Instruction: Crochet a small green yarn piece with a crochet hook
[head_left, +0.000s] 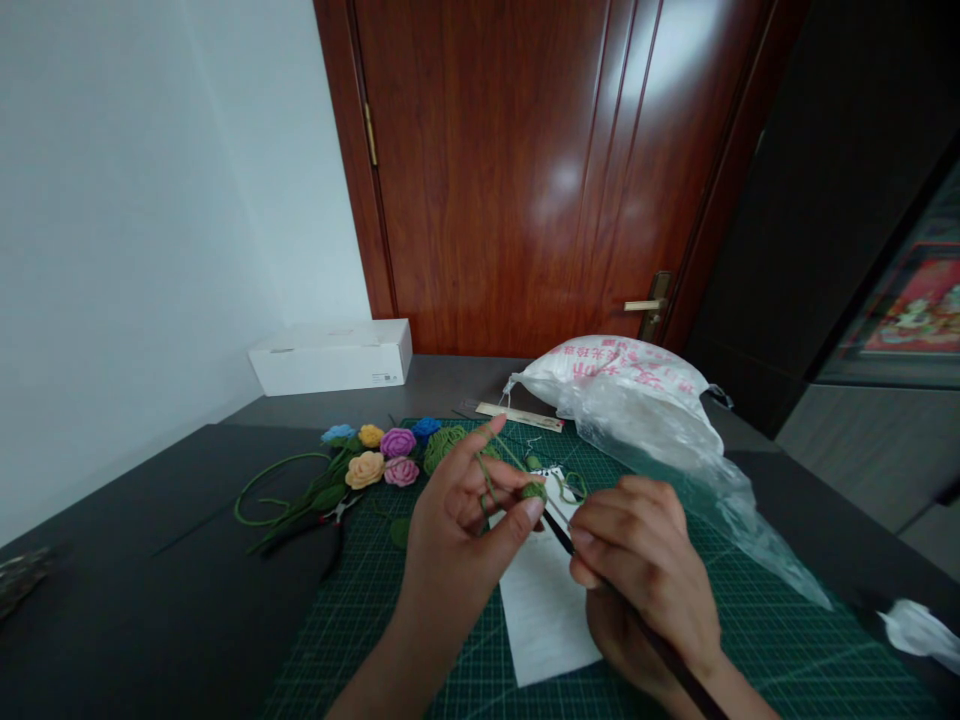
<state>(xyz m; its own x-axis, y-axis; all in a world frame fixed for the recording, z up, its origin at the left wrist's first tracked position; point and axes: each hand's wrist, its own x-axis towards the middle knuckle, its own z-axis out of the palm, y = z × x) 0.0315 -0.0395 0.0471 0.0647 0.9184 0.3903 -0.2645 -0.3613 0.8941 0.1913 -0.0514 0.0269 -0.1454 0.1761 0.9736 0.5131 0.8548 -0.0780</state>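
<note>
My left hand (pixel 465 510) pinches a small green crochet piece (pixel 534 491) between thumb and fingers. Green yarn runs from the piece up over the raised index finger and around the other fingers. In my right hand (pixel 645 565) is a dark-handled crochet hook (pixel 556 530), its tip end at the crochet piece. The rest of the dark handle slants down to the lower right. Behind my left hand lies a ball of green yarn (pixel 444 448), partly hidden. Below both hands is a white sheet of paper (pixel 544 610) on a green cutting mat (pixel 375 620).
Several crocheted flowers (pixel 397 442) with green stems lie to the left, beside black-handled pliers (pixel 337 515). A ruler (pixel 519 416) lies at the back. A white sack (pixel 622 365) with a clear plastic bag (pixel 675 450) is at right. A white box (pixel 330 357) stands back left.
</note>
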